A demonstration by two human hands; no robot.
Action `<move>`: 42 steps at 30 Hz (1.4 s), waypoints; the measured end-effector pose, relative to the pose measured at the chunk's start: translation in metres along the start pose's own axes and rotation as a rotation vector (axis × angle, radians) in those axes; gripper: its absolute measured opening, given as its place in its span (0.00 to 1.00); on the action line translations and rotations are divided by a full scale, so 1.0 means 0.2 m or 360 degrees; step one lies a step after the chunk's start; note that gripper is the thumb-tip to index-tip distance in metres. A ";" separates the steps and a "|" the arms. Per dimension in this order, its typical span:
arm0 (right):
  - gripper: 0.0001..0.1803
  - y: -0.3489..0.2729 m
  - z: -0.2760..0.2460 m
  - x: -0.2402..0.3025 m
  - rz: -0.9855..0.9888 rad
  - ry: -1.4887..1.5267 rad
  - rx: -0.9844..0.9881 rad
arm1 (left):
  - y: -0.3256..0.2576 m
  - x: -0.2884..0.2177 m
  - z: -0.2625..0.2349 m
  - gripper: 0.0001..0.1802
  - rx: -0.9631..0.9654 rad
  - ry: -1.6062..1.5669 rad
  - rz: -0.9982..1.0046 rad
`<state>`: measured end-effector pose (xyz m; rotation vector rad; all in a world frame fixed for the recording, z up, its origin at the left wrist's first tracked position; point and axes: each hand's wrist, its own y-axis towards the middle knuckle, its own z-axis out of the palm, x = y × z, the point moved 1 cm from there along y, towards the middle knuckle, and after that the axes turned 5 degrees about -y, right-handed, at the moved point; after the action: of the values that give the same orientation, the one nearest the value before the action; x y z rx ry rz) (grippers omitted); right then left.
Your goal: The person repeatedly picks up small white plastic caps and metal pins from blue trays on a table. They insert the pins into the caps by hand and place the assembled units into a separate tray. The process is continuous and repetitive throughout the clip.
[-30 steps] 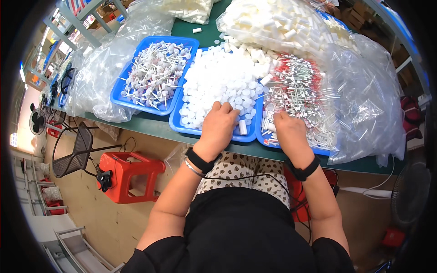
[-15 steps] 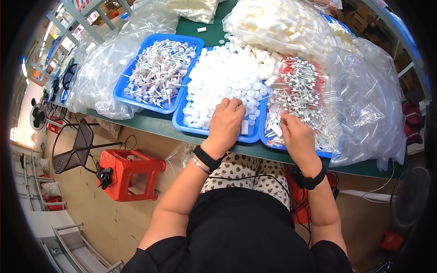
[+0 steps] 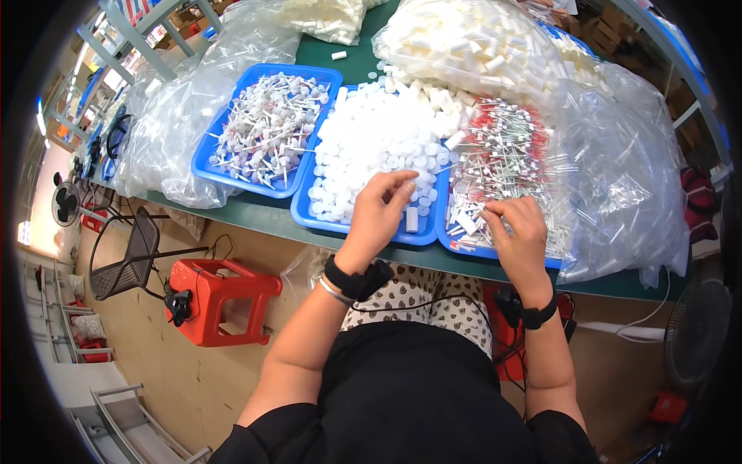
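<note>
The left hand has turned so that its thumb and fingers stand apart, where they were bunched over the discs; the gap is moderate, and whether a small piece rests at the tips I cannot tell. It is over the near right part of the middle blue tray, which holds the translucent white discs, just beside a short white tube in the near right corner.

The right hand has drawn nearer and a little to the right, over the near part of the right blue tray with its red and white pins. Its thumb and index tips are close together (any thin pin between them is too small to make out).

Both hands being off the heaps suggests a pause between pickings, with the pieces handled singly. The left blue tray, full of disc-headed stems, sits on the green surface, well apart from the right hand.
</note>
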<state>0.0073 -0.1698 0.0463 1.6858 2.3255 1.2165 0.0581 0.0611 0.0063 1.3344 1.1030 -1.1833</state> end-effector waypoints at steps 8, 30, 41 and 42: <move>0.05 -0.06 -0.02 0.13 -0.0105 0.0095 0.0077 | -0.22 0.01 0.12 0.16 0.0134 -0.1733 -0.1034; 0.07 -0.07 -0.02 0.14 -0.0263 -0.0163 0.0092 | -0.28 0.06 0.16 0.15 0.0222 -0.1650 -0.0950; 0.08 -0.09 -0.02 0.16 -0.0341 -0.0154 0.0048 | -0.28 0.04 0.18 0.16 0.0192 -0.1667 -0.0975; 0.08 -0.09 -0.01 0.17 -0.0361 -0.0139 0.0037 | -0.29 0.04 0.19 0.16 0.0171 -0.1650 -0.0971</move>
<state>-0.0224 -0.1459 0.0511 1.4024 2.4061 1.0565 -0.0012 0.0281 -0.0081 0.2702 0.6519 -2.0570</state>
